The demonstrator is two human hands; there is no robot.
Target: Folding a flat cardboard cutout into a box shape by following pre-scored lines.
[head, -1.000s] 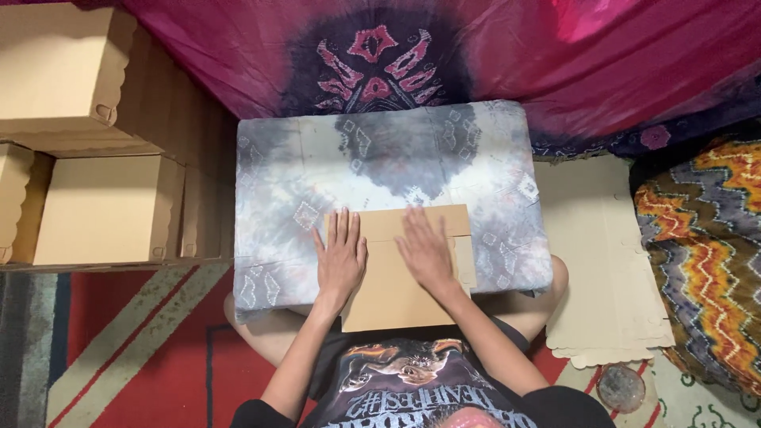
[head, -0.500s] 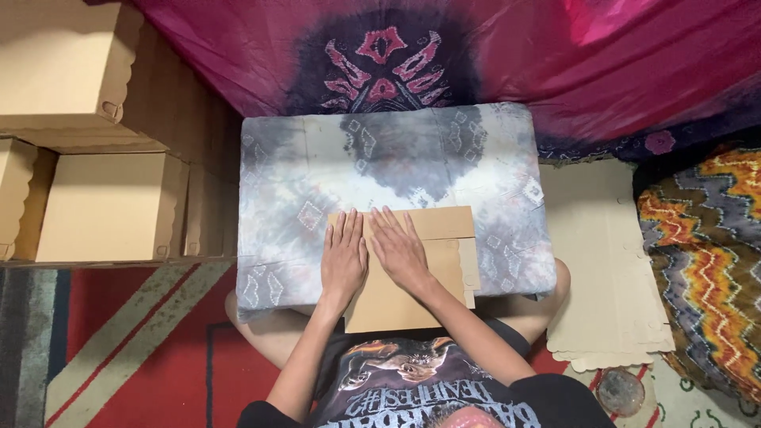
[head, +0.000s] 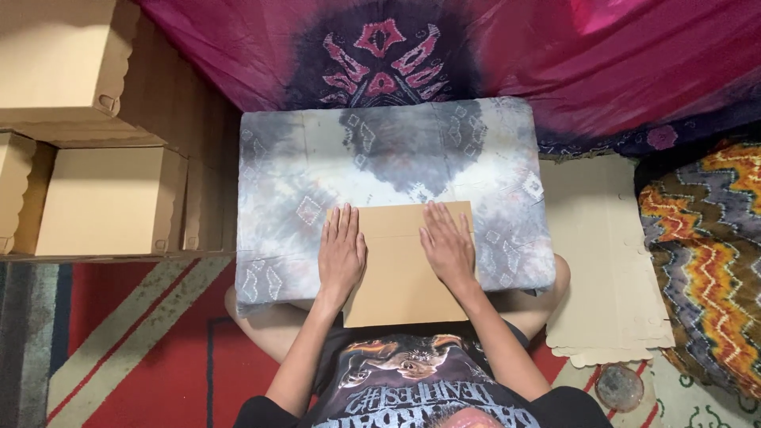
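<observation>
While flattened — one cardboard sheet [head: 400,269], two hands [head: 396,254]

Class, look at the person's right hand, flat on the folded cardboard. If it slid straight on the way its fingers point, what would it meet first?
The right hand would probably first cross the folded cardboard's far edge onto the grey tie-dye cloth on the lap board.

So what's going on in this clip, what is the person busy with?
A seated person presses both palms flat on a folded brown cardboard sheet lying on a grey tie-dye covered lap board. The left hand rests on the sheet's left edge, the right hand on its right side. Made-up cardboard boxes are stacked to the person's left, and a pile of flat cardboard blanks lies on the floor to the right.
</observation>
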